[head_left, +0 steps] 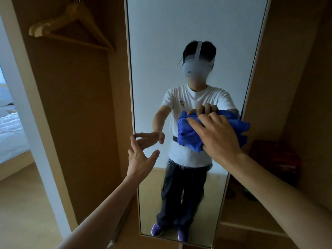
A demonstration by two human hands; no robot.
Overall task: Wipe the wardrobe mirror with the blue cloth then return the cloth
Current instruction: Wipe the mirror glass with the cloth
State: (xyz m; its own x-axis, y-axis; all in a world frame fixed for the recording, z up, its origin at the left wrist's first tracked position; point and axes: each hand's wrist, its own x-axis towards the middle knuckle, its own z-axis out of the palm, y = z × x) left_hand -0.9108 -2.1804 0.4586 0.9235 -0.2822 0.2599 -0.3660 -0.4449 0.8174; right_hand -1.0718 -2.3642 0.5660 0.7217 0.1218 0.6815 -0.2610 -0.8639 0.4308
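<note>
The tall wardrobe mirror (190, 24) stands upright in front of me and reflects a person in a white T-shirt. My right hand (217, 135) presses the bunched blue cloth (188, 135) flat against the glass at mid height, toward the mirror's right side, with its fingers spread over the cloth. My left hand (142, 155) is at the mirror's left edge, fingers spread and fingertips touching the frame there. A smeared, wet-looking patch shows on the glass just below the cloth.
Left of the mirror is an open wooden wardrobe bay with a wooden hanger (71, 27) on a rail. A dark red bag (274, 159) sits on a shelf to the right. A bed with white sheets (10, 135) shows at far left.
</note>
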